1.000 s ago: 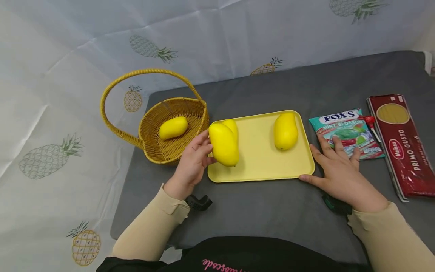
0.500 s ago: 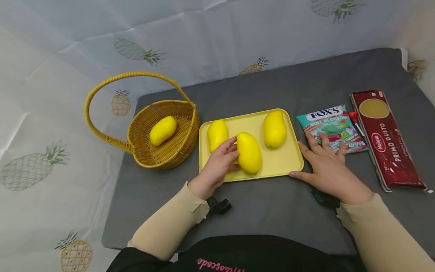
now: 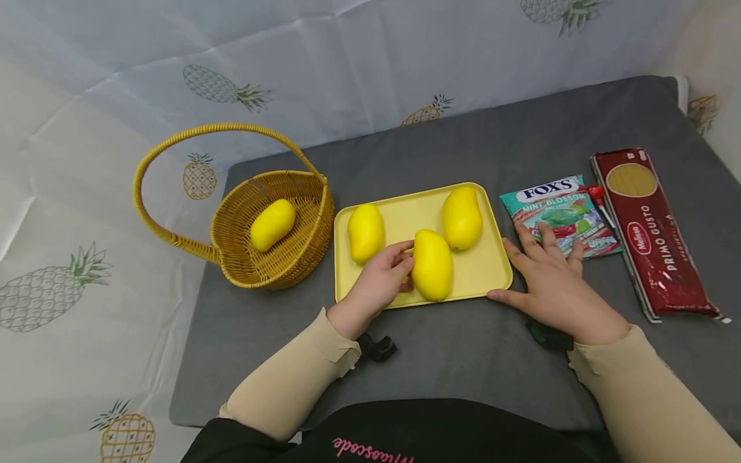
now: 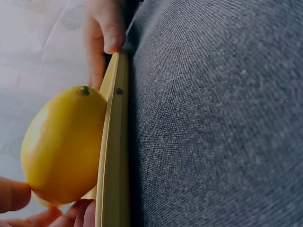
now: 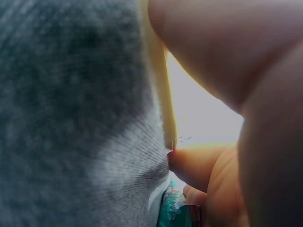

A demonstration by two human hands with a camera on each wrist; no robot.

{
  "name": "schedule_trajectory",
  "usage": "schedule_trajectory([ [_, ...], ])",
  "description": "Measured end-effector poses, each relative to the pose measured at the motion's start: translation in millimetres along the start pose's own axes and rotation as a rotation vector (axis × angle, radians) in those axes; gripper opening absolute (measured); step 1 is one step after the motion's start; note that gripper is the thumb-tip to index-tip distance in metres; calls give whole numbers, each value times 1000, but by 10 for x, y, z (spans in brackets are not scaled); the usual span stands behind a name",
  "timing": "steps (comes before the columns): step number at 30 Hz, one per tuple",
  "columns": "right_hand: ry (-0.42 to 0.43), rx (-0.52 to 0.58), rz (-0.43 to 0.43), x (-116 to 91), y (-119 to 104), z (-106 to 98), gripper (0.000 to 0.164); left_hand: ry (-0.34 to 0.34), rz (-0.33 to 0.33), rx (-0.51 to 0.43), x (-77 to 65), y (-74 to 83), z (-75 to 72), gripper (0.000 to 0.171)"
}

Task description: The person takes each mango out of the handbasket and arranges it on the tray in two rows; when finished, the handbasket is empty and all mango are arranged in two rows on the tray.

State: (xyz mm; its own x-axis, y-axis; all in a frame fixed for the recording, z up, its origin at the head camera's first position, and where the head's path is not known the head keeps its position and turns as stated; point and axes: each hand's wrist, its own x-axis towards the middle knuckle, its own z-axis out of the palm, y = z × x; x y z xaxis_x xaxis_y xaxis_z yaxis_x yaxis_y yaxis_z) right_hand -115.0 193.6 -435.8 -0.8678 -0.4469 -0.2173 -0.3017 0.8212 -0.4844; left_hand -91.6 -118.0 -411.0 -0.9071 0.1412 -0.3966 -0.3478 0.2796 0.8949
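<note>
My left hand (image 3: pixel 376 280) holds a yellow mango (image 3: pixel 433 265) by its left side, low over the front of the yellow tray (image 3: pixel 399 302). In the left wrist view, the thumb (image 4: pixel 13 195) touches this mango (image 4: pixel 66 146), and the other fingers lie beside its lower end; it seems to rest against the tray. Two more mangoes sit on the tray, one at the left (image 3: pixel 366 233) and one at the back right (image 3: pixel 462 218). My right hand (image 3: pixel 558 292) lies spread, thumb at the tray's front right corner, fingertips over the green Fox's candy bag (image 3: pixel 556 199).
A wicker basket (image 3: pixel 307 257) with a tall arched handle stands left of the tray, one mango (image 3: pixel 273 225) inside. To the right lie a red-topped stick (image 3: pixel 596 193) and a dark red spaghetti packet (image 3: pixel 654 225). A patterned white sheet (image 3: pixel 324 71) hangs behind the grey table (image 3: pixel 451 366).
My left hand has carried the mango rightward from above the tray's left mango and lowered it to the front middle. The right hand keeps its place; the head view has shifted slightly.
</note>
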Motion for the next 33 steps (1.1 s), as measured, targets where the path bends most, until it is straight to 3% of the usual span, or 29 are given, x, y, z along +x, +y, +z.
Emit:
schedule_trajectory([
  [8, 0, -6, -6, 20, -32, -5, 111, 22, -50, 66, -42, 18, -50, 51],
  [13, 1, -4, -11, 28, -37, 2, 111, 23, -82, 85, -143, 85, -116, 52],
  [20, -1, -7, -10, 30, -38, -4, 112, 25, -2, 336, -439, 247, -251, 60],
  [22, -1, -9, -7, 27, -32, -7, 112, 21, 12, 289, -523, 304, -305, 60],
  [27, -2, -15, 3, 19, -12, -4, 114, 28, 70, -27, -655, 374, -486, 54],
  [30, -4, -18, 8, 21, -4, 0, 115, 84, 139, -201, -703, 388, -629, 52],
  [33, -6, -21, 11, 23, 4, 4, 116, 181, 197, -359, -738, 404, -800, 52],
])
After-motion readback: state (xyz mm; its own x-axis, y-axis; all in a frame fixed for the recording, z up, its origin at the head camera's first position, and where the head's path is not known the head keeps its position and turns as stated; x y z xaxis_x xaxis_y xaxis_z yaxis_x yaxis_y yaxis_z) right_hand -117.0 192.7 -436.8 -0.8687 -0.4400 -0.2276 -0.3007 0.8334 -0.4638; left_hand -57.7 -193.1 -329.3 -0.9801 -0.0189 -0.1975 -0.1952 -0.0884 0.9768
